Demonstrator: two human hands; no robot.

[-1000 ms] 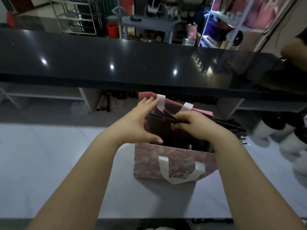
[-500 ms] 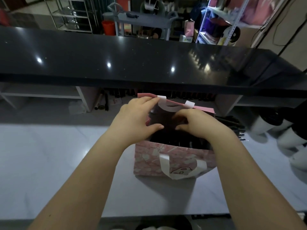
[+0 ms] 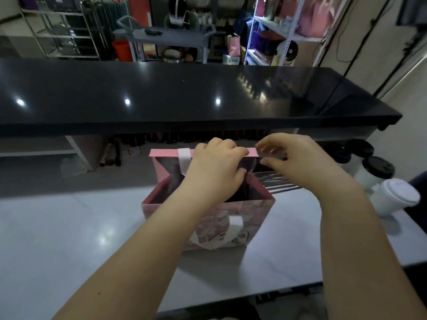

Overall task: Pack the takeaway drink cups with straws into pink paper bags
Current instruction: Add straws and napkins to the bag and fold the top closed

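Observation:
A pink paper bag (image 3: pixel 256 218) with white ribbon handles stands open on the pale worktop (image 3: pixel 69 239). My left hand (image 3: pixel 215 165) is curled over the bag's far rim next to the far handle. Beside that rim's right end, my right hand (image 3: pixel 291 158) hovers with fingers spread and nothing in it. The bag's inside is dark and my arms hide what it holds. A bundle of dark wrapped straws (image 3: pixel 277 183) lies just right of the bag. A white cup with a white lid (image 3: pixel 392 197) and cups with black lids (image 3: pixel 376 169) stand at the right edge.
A raised black counter (image 3: pixel 184 95) runs across right behind the bag. Shelves, a grey cart and more pink bags stand in the room beyond it. The worktop's near edge lies close under my forearms.
My right hand has come up out of the bag and moved to its far right corner. My left hand has closed over the far rim, which now stands straight.

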